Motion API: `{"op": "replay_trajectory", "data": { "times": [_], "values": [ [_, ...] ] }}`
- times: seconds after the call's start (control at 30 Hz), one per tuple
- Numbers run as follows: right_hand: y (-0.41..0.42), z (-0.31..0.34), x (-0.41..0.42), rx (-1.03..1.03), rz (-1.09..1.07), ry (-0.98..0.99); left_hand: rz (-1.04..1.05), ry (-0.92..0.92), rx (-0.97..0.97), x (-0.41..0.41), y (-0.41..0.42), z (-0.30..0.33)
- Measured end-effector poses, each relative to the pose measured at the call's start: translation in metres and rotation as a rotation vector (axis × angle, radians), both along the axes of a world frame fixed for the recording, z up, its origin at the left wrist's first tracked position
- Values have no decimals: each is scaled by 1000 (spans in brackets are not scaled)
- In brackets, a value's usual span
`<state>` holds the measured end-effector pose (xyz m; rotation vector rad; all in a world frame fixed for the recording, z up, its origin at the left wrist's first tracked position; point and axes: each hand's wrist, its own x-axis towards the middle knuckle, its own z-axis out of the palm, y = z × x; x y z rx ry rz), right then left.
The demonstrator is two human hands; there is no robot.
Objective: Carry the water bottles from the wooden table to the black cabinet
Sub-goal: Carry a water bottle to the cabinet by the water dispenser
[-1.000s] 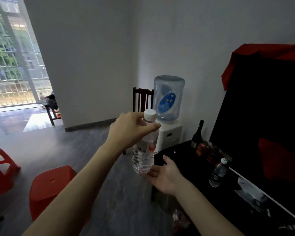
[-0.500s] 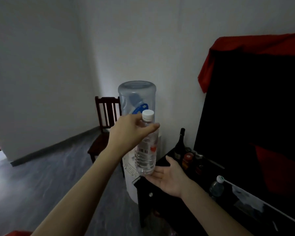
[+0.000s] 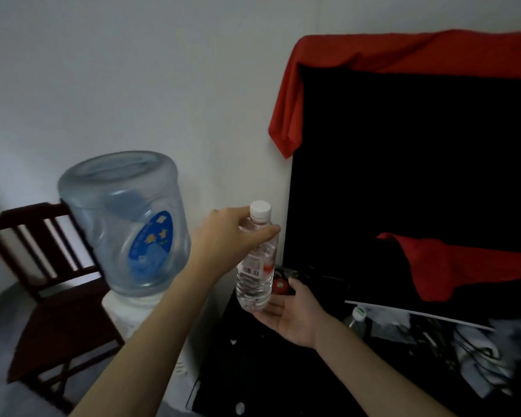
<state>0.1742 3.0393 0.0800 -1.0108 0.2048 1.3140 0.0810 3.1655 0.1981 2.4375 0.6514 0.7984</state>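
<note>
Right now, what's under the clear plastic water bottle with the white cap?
The open right hand cups beneath the clear plastic water bottle, with the black cabinet top below. The bottle's base contact is hidden.

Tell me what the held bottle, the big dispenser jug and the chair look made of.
Bottle: clear thin plastic, ribbed, white cap. Jug: translucent bluish plastic, likely rigid, blue label. Chair: dark wood, probably varnished, slatted back.

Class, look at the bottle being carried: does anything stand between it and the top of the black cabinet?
Nothing visible: the bottle, pinched by the left hand over the open right hand, hangs above the cabinet's near corner.
</note>
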Motion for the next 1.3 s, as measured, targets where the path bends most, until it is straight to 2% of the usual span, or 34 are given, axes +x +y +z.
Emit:
{"op": "replay_trajectory", "data": {
  "times": [0.3,0.47,0.73,0.87,0.97,1.3],
  "values": [
    [48,-8,6,-45,-176,16,-193,10,-29,41,71,-16],
    [67,-35,23,-63,-229,62,-205,34,-65,59,92,-46],
    [105,-123,50,-181,-275,149,-230,150,-149,75,116,-122],
    [123,-162,63,-356,-235,124,-222,172,-309,79,129,-179],
    [133,-178,67,-497,-205,87,-245,247,-346,82,134,-220],
    [139,-214,82,-443,-243,116,-86,355,-473,97,136,-308]
  ]
}}
